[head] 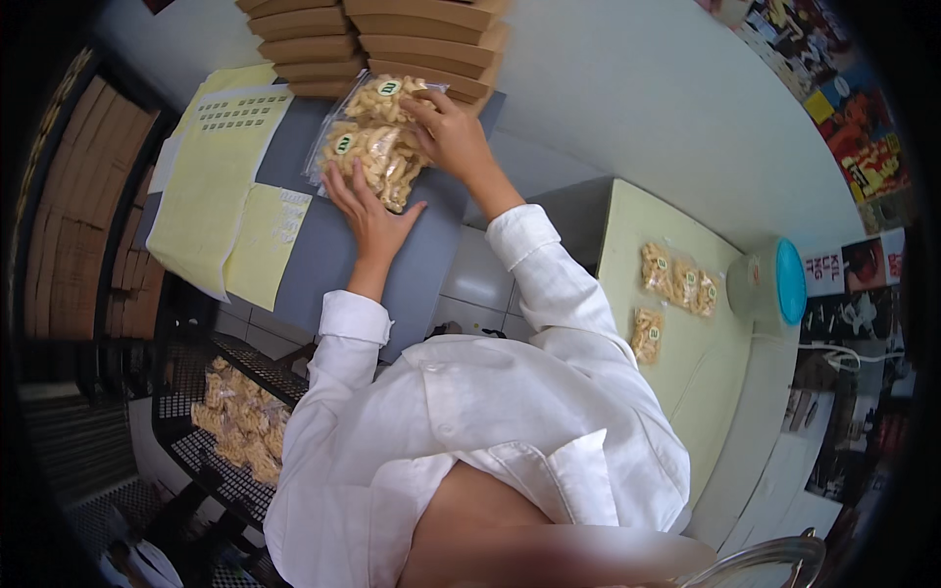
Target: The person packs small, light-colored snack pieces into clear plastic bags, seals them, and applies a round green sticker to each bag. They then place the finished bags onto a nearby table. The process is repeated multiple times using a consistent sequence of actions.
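Two clear zip bags of pale, twisted snack pieces lie on a grey tabletop, each with a round white-and-green sticker. The fingertips of my left hand rest on the lower snack bag, with the thumb spread out beside it. My right hand reaches over the upper snack bag, its fingertips on the right part of that bag. The fingers cover some of both bags, and the two bags touch or overlap.
Stacked brown cardboard boxes stand behind the bags. Yellow sticker sheets lie at left. A black plastic basket holds more snack bags. On the pale right-hand table are several stickered bags and a blue-lidded container.
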`<action>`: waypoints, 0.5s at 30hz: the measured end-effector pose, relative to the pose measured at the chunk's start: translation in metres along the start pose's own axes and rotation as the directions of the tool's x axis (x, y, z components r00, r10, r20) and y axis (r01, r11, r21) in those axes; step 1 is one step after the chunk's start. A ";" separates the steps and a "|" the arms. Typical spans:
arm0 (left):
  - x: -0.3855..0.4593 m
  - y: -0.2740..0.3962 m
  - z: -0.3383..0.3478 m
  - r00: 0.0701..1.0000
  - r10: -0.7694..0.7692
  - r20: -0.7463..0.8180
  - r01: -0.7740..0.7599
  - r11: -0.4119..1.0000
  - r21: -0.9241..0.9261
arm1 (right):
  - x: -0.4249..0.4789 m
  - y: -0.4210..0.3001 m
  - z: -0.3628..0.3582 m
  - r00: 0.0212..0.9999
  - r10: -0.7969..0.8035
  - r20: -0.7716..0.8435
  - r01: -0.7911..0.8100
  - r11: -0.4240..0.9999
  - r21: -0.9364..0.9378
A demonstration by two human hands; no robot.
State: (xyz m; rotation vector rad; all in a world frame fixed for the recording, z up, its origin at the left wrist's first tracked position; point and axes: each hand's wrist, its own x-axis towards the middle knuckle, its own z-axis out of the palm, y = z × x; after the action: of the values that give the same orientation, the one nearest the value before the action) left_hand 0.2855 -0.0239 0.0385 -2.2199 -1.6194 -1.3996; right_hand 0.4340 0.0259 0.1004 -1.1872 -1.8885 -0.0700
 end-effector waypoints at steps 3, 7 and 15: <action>0.000 -0.010 0.006 0.999 0.047 -0.019 -0.048 0.999 -0.020 | -0.020 0.002 -0.008 0.974 -0.021 -0.227 0.036 0.997 0.064; -0.002 -0.012 0.004 0.998 0.063 -0.028 -0.064 0.998 -0.018 | -0.106 -0.024 -0.077 0.872 0.052 -0.487 -0.094 0.994 -0.063; -0.004 -0.010 0.004 0.998 0.067 -0.020 -0.068 0.996 -0.064 | -0.358 0.021 -0.232 0.454 0.291 -0.842 -0.843 0.446 -0.301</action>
State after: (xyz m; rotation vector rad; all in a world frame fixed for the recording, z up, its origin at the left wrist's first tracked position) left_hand 0.2798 -0.0207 0.0289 -2.2673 -1.4997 -1.4693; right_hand 0.6548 -0.3213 -0.0149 -1.9825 -0.5765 -0.7914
